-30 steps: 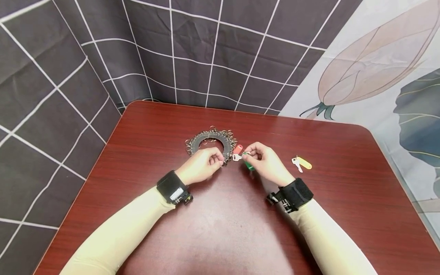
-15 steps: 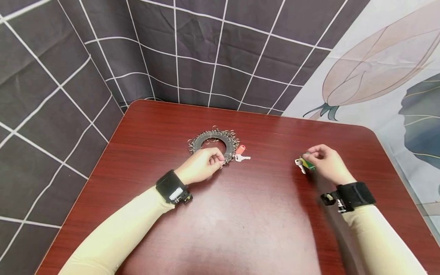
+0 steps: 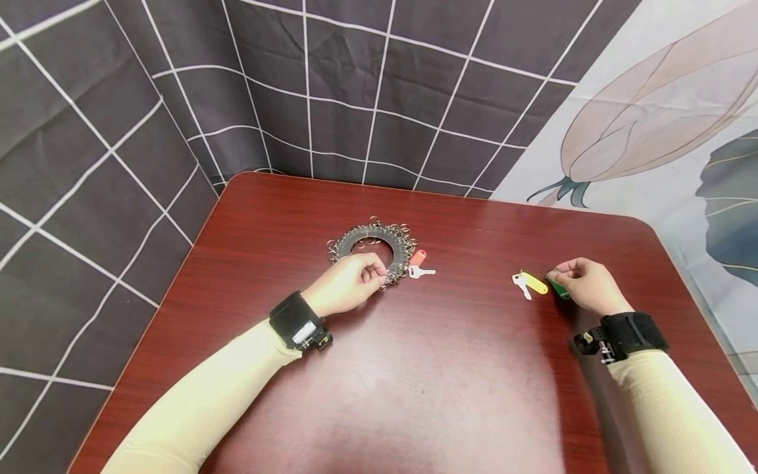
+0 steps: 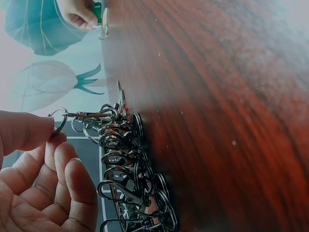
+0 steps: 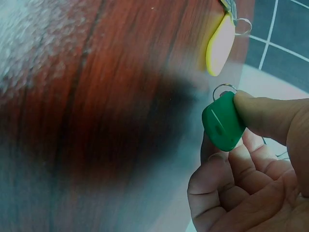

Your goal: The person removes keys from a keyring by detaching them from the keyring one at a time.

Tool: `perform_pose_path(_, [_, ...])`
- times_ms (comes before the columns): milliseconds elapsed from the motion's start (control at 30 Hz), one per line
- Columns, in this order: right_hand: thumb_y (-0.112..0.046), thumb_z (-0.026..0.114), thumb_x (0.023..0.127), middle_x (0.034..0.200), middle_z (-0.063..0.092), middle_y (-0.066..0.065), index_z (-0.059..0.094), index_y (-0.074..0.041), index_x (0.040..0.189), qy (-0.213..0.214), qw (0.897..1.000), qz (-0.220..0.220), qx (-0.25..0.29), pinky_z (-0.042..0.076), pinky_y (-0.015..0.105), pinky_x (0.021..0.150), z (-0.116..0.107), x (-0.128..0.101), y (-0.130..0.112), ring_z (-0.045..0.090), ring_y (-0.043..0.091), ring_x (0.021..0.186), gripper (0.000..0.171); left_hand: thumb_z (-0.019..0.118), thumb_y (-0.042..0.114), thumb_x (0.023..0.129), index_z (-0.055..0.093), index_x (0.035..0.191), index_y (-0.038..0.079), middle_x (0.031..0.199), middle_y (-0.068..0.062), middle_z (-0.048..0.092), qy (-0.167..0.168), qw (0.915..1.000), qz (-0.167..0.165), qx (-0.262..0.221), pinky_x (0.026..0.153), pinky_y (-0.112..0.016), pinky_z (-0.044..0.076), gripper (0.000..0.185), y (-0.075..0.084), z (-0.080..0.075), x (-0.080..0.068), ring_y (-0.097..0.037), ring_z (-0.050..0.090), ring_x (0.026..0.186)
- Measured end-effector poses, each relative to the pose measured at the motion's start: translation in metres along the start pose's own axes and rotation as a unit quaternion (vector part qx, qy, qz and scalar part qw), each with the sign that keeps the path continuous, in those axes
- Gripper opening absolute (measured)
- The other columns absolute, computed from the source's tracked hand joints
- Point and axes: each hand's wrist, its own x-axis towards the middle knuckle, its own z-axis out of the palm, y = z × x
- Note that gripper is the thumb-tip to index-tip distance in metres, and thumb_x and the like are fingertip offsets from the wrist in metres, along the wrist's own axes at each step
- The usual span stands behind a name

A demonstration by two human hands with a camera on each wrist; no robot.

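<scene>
Between thumb and fingers, my left hand (image 3: 354, 282) pinches a small metal key ring (image 4: 60, 122) at the near right side of a dark flat hoop (image 3: 401, 253). Many metal rings and clasps (image 4: 120, 159) hang around that hoop. Over on the right, my right hand (image 3: 589, 284) pinches a green key tag (image 5: 224, 122) near its thin wire ring (image 5: 225, 87). Just left of these fingers lies a yellow key tag (image 3: 535, 284) with a silver key (image 3: 522, 286). Beside the hoop are a red key tag (image 3: 418, 257) and a silver key (image 3: 422, 272).
The reddish-brown wooden table (image 3: 379, 395) carries everything. A dark cloth with a white grid (image 3: 337, 85) hangs behind and to the left. A pale cloth with a flower print (image 3: 622, 145) stands at the right edge.
My right hand has carried the green key tag from beside the hoop to the right, past the yellow tag. The left hand has kept its place at the hoop.
</scene>
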Motion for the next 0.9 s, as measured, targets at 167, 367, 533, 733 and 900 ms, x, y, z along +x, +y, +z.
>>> perform_pose_path(167, [-0.029,0.063,0.094,0.081,0.059,0.012,0.059,0.003,0.099,0.000,1.000,-0.003,-0.003,0.038,0.032,0.058,0.0003,0.0000,-0.0009,0.047,0.023,0.070,0.032,0.060,0.011,0.092,0.061,0.095,0.009,0.072,0.000,0.059,0.002,1.0000,-0.002,0.001,0.063,-0.025,0.050,0.004,0.0019,-0.0002,-0.0003,-0.010,0.056,0.049])
perform_pose_path(367, [-0.029,0.062,0.094,0.084,0.059,0.014,0.060,0.002,0.099,-0.002,1.000,0.006,-0.007,0.039,0.033,0.059,0.0013,-0.0013,-0.0004,0.048,0.026,0.072,0.031,0.060,0.011,0.092,0.061,0.094,0.009,0.072,0.002,0.059,0.002,1.0000,0.003,0.003,0.063,-0.025,0.050,0.004,0.0027,0.0004,-0.0013,-0.010,0.056,0.049])
perform_pose_path(533, [-0.030,0.061,0.095,0.084,0.058,0.014,0.058,0.003,0.100,0.001,1.000,0.015,-0.002,0.039,0.033,0.059,0.0016,-0.0026,0.0009,0.048,0.027,0.073,0.033,0.060,0.011,0.092,0.062,0.094,0.010,0.073,0.002,0.059,0.001,1.0000,-0.002,0.005,0.063,-0.025,0.050,0.004,0.0016,0.0006,-0.0015,-0.009,0.056,0.050])
perform_pose_path(733, [-0.033,0.062,0.094,0.080,0.056,0.012,0.057,0.003,0.098,0.003,1.000,0.024,-0.004,0.039,0.032,0.057,0.0018,-0.0031,0.0042,0.047,0.026,0.071,0.036,0.060,0.011,0.091,0.062,0.094,0.010,0.074,0.001,0.059,0.006,1.0000,-0.003,0.006,0.064,-0.025,0.050,0.004,0.0011,0.0005,-0.0012,-0.011,0.058,0.057])
perform_pose_path(900, [-0.036,0.063,0.093,0.079,0.056,0.012,0.057,0.002,0.097,0.006,1.000,0.027,-0.006,0.038,0.033,0.057,0.0019,-0.0036,0.0046,0.047,0.026,0.071,0.038,0.059,0.011,0.091,0.062,0.094,0.011,0.075,0.001,0.060,0.006,1.0000,-0.005,0.004,0.065,-0.025,0.050,0.004,0.0007,0.0007,-0.0015,-0.011,0.058,0.056])
